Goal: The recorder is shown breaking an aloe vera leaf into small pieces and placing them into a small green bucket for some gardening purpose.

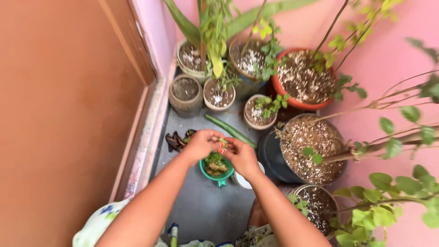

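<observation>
Head view. The left hand and right hand meet above a small green bowl, fingertips pinched together on a small green scrap, probably a bit of plant; its exact kind is too small to tell. The bowl, holding greenery and brownish matter, stands on the grey floor near the middle of the bare strip, with a white container just beside it at the right. A long green leaf lies beyond the hands; dark wilted leaves lie toward the floor's left edge. Potted plants crowd the far and right edges, among them a red pot and a black pot. Judgement: the work is best done with the hands kept directly over the bowl, so that fragments fall inside it.
</observation>
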